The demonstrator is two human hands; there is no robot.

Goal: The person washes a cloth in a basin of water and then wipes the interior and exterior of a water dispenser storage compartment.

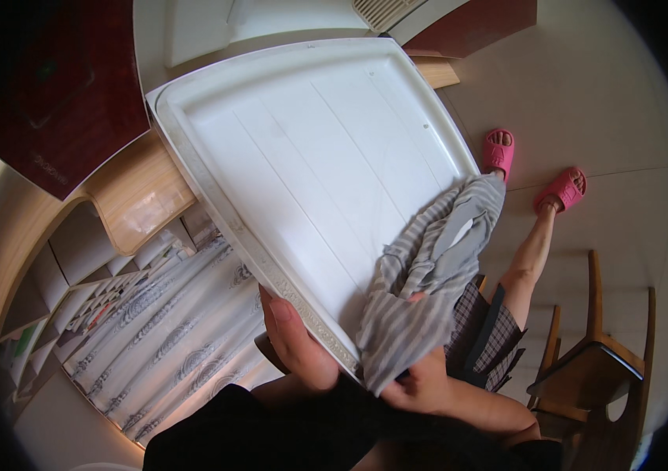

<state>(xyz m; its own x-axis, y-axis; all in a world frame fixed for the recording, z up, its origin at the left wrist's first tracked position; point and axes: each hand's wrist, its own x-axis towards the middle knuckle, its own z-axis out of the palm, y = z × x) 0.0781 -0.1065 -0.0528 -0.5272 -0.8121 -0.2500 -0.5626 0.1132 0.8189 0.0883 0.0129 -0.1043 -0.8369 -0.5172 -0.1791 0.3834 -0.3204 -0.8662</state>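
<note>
A white moulded refrigerator door's inner panel [310, 159], with a dirty, stained gasket [304, 312] round its rim, fills the middle of the view. My left hand [298, 344] holds the door's lower left edge, thumb up beside the gasket; some fingers are hidden behind the edge. My right hand [425, 382] is closed round a grey-and-white striped cloth [410, 329], near the door's lower corner. The cloth lies bunched over the lower right part of the panel, and its far end reaches the right rim. A fingertip shows through its folds.
Dark red door panels [75, 88] stand at the upper left, beside a wooden counter [139, 200]. Shelves with books [92, 306] and a patterned curtain [175, 335] are at the left. Feet in pink slippers [498, 153] are on the tiled floor; wooden chairs [592, 371] stand at lower right.
</note>
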